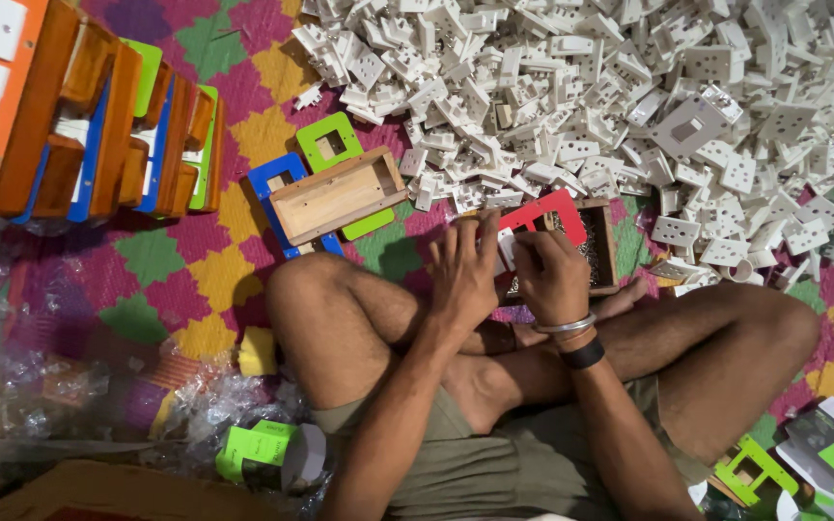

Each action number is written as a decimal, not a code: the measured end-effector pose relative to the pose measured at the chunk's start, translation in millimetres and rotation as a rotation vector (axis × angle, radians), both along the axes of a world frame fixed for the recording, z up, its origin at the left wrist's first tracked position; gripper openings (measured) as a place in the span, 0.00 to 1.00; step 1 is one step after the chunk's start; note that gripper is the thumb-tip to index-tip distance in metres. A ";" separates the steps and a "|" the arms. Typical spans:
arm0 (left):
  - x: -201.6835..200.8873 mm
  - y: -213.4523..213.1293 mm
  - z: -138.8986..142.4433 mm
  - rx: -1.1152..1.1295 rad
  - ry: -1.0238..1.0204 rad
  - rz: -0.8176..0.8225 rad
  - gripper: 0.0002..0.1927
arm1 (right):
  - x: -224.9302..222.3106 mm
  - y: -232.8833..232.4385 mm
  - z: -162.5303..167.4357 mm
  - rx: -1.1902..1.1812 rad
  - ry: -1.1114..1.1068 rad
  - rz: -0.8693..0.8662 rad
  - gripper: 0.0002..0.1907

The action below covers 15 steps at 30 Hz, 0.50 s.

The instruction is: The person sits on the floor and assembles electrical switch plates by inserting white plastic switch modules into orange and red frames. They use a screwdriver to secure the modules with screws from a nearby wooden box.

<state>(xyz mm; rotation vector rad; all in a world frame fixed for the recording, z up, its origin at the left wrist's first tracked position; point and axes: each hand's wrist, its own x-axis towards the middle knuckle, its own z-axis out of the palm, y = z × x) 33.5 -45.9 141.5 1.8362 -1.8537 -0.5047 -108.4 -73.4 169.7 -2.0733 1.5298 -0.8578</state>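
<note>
Both hands, left hand (463, 270) and right hand (549, 275), grip a red plastic frame (547, 212) over a wooden box (602, 246); finished boxes (98, 116) stacked far left, white socket pile (629, 87) remains.

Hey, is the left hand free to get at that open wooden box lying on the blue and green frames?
Probably yes. The left hand rests on the red frame with the right hand, and the wooden box lies open just to its left, past the knee, with nothing covering it. It would have to let go first.
</note>
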 end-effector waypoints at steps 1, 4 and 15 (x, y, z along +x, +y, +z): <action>0.6 -0.1 -0.4 -0.001 0.032 0.006 0.46 | 0.8 0.0 0.3 0.010 0.003 -0.012 0.05; 1.6 0.4 -2.1 -0.023 0.074 0.016 0.45 | 1.0 0.4 2.3 0.106 -0.076 0.097 0.11; 4.3 0.2 0.0 -0.079 0.063 0.012 0.45 | -2.7 -8.9 5.5 0.131 -0.003 0.091 0.10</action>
